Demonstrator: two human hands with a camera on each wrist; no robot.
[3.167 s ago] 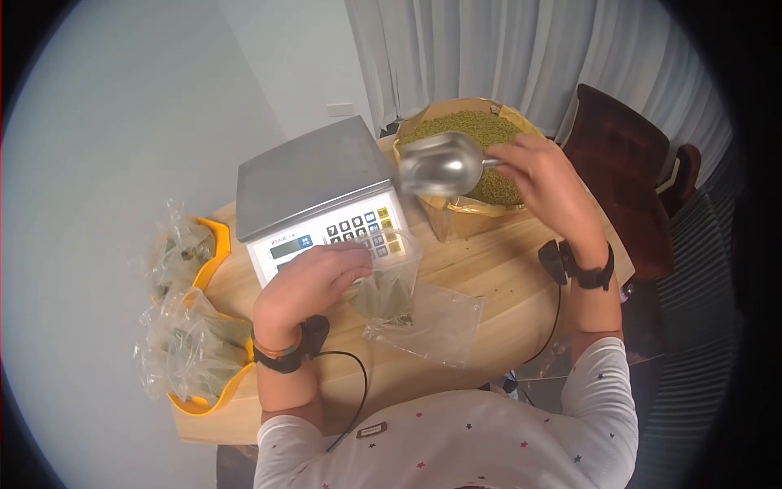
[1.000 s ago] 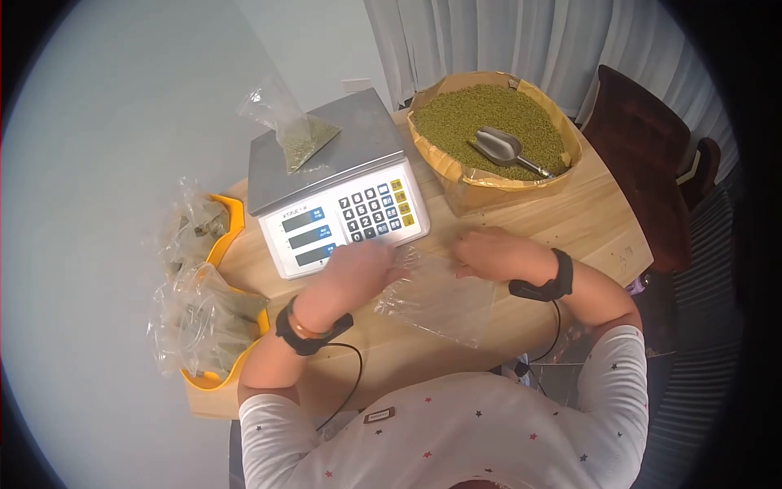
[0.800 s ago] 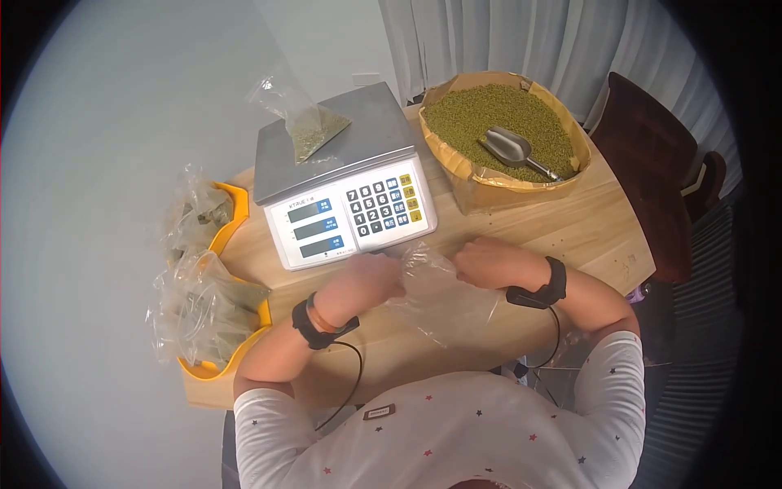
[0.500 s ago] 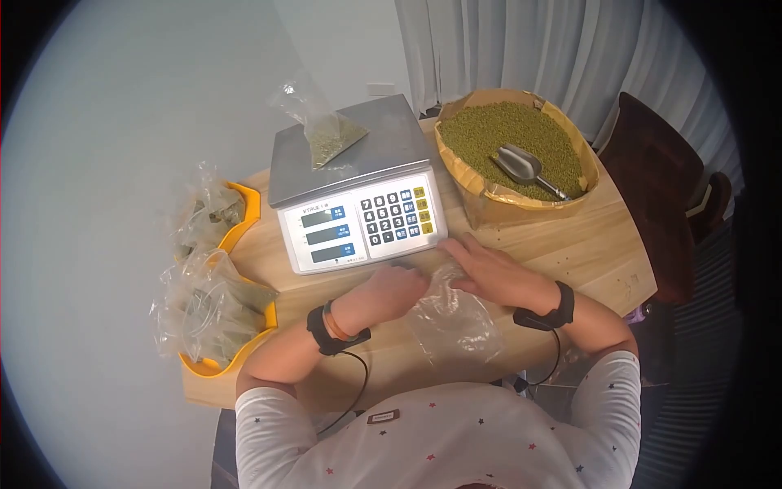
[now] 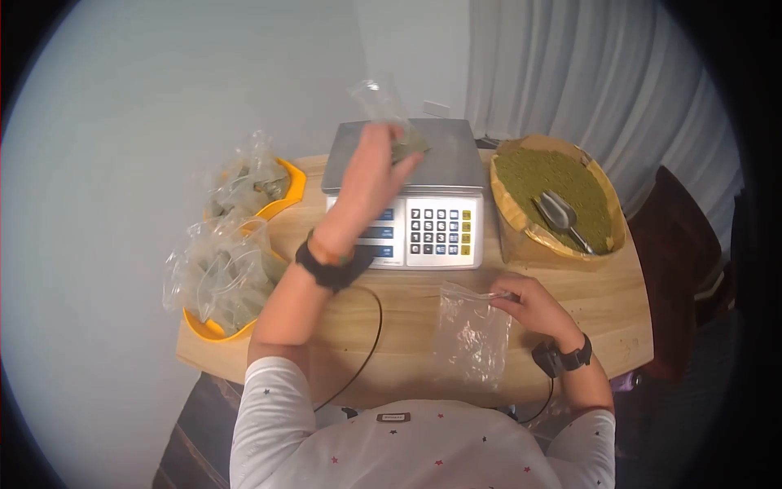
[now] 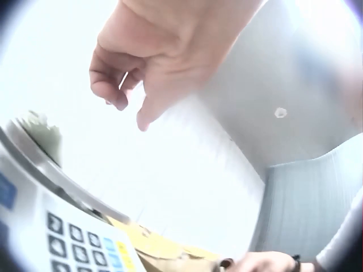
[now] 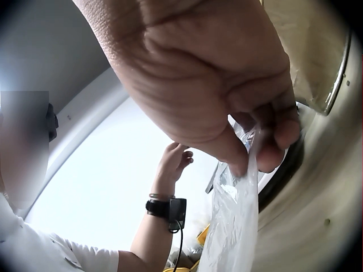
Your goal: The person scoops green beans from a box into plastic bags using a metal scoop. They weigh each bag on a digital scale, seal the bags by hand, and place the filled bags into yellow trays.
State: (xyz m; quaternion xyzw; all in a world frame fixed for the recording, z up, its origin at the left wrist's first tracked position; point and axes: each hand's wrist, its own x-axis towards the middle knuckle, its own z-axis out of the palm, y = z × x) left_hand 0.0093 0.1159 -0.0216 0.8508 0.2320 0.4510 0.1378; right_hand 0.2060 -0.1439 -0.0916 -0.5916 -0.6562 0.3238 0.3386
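Note:
My left hand (image 5: 376, 175) is above the steel pan of the digital scale (image 5: 444, 232), thumb and fingers apart. In the head view it overlaps a small clear bag (image 5: 409, 147) of green granules lying on the pan. The left wrist view shows this hand (image 6: 153, 62) loosely curled, nothing between the fingers, with the granule bag (image 6: 45, 136) lower and apart from it. At the table's front, my right hand (image 5: 529, 303) pinches an empty clear zip bag (image 5: 472, 338) by its top corner. Thumb and fingertips grip the plastic (image 7: 235, 221) in the right wrist view.
A big paper sack (image 5: 521, 232) of green granules stands right of the scale, a metal scoop (image 5: 558, 212) lying on top. Two yellow holders (image 5: 213, 330) with filled bags stand at the table's left. A brown chair (image 5: 668, 228) is beyond the right edge.
The scoop went into the sack and the filled bag onto the scale. My left hand has left the empty bag and moved up over the scale; my right hand keeps the bag. The view has shifted.

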